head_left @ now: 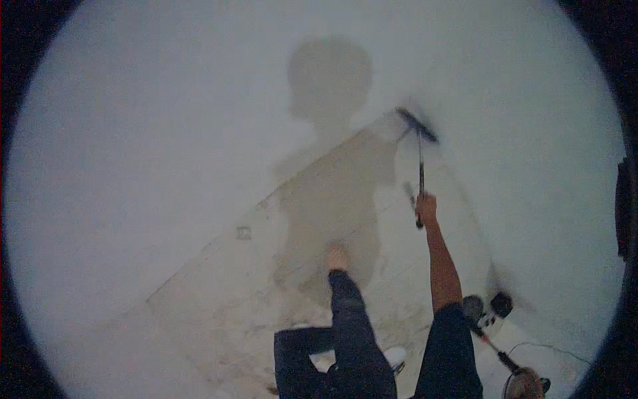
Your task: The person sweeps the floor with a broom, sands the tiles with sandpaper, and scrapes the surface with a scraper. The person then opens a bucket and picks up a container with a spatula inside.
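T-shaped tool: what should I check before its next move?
1. Right hand closed around the T-shaped tool's handle: ok.
2. Dark crossbar touching the pale surface: cannot tell; it is blurred.
3. Thin cord away from the tool: ok, it lies at lower right.
4. Dark object apart from the tool: ok.
5. Surface free of shadow: not ok; a person-shaped shadow falls left of the handle.

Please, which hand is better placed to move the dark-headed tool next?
Probably the right hand: it grips the dark-headed tool by its handle, with the bare forearm stretched out. No second hand is seen on the tool.
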### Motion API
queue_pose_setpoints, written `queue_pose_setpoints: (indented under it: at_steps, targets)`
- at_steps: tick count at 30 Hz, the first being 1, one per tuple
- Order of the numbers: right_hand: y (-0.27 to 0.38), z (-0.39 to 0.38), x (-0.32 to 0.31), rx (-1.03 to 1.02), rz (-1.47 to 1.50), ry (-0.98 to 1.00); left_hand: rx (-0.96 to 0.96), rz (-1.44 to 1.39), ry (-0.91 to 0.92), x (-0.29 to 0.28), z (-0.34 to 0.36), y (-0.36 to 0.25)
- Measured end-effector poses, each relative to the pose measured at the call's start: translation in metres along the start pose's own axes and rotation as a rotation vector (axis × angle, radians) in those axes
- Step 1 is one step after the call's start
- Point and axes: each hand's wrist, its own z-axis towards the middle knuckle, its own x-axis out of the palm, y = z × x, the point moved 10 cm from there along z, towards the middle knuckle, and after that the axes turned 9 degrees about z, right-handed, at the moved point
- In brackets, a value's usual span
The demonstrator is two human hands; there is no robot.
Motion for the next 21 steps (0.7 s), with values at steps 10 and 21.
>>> queue_pose_setpoints:
  at_steps: [10,21]
  targets:
    - [0.202,-0.256,0.242,0.649,-0.191,0.497,-0.287,-0.154,0.110,-0.148,0.077,-0.123]
    - [0.313,-0.339,0.195,0.518,-0.326,0.929,0.083,0.006,0.048,-0.263,0.230,-0.189]
